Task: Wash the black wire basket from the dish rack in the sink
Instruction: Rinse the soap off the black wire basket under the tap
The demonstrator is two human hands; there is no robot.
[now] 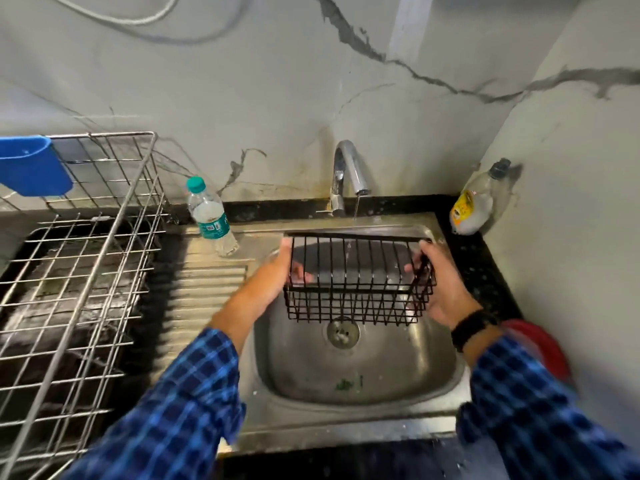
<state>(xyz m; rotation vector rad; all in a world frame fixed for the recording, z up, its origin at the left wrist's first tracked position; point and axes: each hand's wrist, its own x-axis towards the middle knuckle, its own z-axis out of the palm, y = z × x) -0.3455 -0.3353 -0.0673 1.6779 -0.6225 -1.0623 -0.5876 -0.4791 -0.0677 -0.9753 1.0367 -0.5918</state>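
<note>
1. Dish rack [104,220], steel wire, far left of the sink [398,358]; I note a blue plastic holder [33,168] hooked on its back rail.
2. Water bottle [211,216], green cap, on the drainboard just left of the sink.
3. Left hand [273,282], over the sink's left edge: thumb on the top wire, fingers curled through the bars of the basket's left end, gripping it.
4. Black wire basket [356,282], which I have held between both hands above the sink, clear of the drain.
5. Tap [348,171], behind the sink, with a thin stream of water falling into the basket.
6. Right hand [446,289], black wristband, over the sink's right side: fingers wrapped round the basket's right end wires.
7. Yellow-labelled bottle [476,202], in the corner right of the sink.
</note>
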